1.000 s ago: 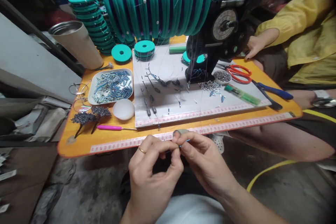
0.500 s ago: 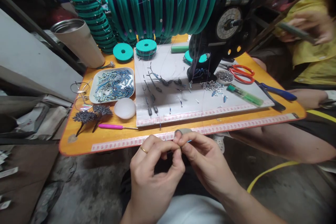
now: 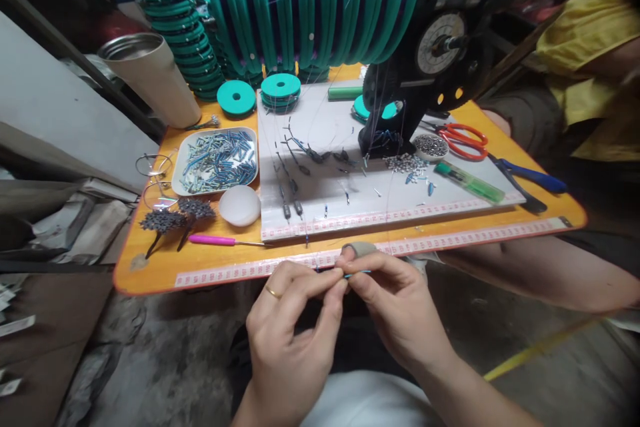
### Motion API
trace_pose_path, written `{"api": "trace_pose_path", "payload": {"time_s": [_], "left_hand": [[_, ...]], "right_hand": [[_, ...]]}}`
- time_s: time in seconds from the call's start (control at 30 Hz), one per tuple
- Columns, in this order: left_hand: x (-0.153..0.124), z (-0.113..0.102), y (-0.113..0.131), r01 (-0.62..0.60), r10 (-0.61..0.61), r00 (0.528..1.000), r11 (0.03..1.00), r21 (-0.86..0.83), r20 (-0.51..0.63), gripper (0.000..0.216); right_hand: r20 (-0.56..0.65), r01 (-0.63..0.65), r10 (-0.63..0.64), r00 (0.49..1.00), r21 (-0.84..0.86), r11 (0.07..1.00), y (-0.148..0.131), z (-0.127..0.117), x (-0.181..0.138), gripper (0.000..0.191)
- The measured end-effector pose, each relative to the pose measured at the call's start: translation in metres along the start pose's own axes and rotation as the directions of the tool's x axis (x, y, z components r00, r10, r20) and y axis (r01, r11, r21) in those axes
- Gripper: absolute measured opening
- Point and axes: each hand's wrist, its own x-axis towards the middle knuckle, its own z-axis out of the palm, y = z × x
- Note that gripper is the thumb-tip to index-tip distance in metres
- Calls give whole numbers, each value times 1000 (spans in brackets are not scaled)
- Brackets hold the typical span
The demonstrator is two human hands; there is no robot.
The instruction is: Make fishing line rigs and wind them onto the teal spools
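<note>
From afar I saw the right hand [image 3: 407, 303] pinch a blue strip [image 3: 358, 273], likely for steadiness, beside the left hand [image 3: 293, 327], pinched closed, contents unclear.

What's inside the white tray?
The tray holds a jumble of slim blue and pale-green pieces; its white bottom partly shows, but whatever the pieces cover is hidden.

Just past the fingers [image 3: 320, 282], a near tape [image 3: 450, 239] and a far tape [image 3: 390, 215] show tiny red numbers, too blurry to read. Farther right, a dial [image 3: 436, 47] has blurry marks.
</note>
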Motion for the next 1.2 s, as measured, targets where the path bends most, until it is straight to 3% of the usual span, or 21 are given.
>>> {"api": "trace_pose_path", "payload": {"time_s": [0.17, 0.27, 0.37, 0.53, 0.83, 1.0, 1.1, 1.17, 1.2], "left_hand": [[2, 1, -7, -186, 195, 977, 977, 109, -82, 32], [5, -1, -10, -263, 273, 962, 935, 236, -10, 32], [4, -3, -12, -221, 216, 975, 943, 251, 48, 39], [0, -3, -13, -151, 150, 988, 975, 162, 23, 24], [2, 0, -10, -255, 261, 965, 950, 180, -11, 25], [5, -3, -14, -359, 354, 933, 908, 215, 60, 27], [7, -6, -17, -469, 437, 882, 852, 231, 178, 28], [8, -4, -17, -504, 458, 860, 833, 230, 226, 26], [8, -2, -17, -482, 442, 873, 846, 227, 206, 24]], "right_hand": [[56, -90, 88, 995, 47, 995, -5, -2, 3, 8], [69, -122, 120, 990, 30, 992, -11, -3, 4, 7], [17, -90, 90, 996, -11, 996, -13, -4, 4, 5], [-12, -51, 51, 999, 9, 999, -14, -3, 1, 7], [51, -89, 87, 995, 56, 994, -21, 0, 0, 7], [79, -133, 130, 988, 36, 990, -16, -8, 4, 10], [140, -129, 141, 980, -89, 988, -26, -16, 5, 5], [257, -61, 146, 955, -311, 949, -45, -26, 7, 15], [318, 20, 145, 937, -463, 886, -58, -33, 10, 23]]}}
